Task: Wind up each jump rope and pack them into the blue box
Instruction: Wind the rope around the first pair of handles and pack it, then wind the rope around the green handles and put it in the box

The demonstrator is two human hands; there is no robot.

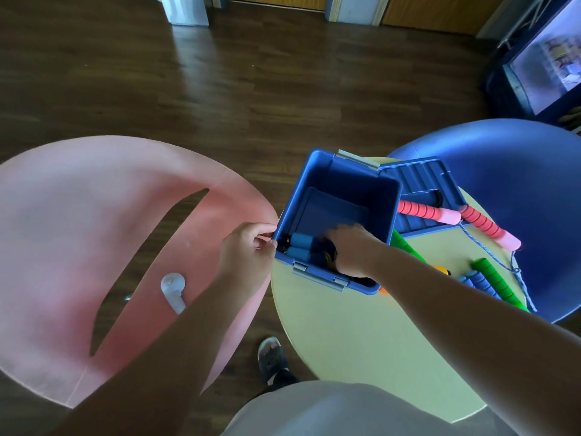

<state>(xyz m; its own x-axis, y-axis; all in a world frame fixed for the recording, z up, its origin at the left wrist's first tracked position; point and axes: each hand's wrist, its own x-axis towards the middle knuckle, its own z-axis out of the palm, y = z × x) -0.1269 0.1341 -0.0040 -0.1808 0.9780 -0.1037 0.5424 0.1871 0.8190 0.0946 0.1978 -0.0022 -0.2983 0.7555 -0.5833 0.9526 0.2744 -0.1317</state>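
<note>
Yellow table (345,335), left edge: packing blue box (387,196).
Rim pinched by left hand (243,251); right hand (353,250) on blue-handled rope (300,245), grip hidden; pink rope (421,212) likely next.

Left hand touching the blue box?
Touching. The head view shows the left hand pinching the left rim of the blue box between fingers and thumb.

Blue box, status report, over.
Left hand grips blue plastic box corner. Right hand inside, over blue foam-handled rope. Pink-handled rope, green-handled rope outside, unpacked.
</note>
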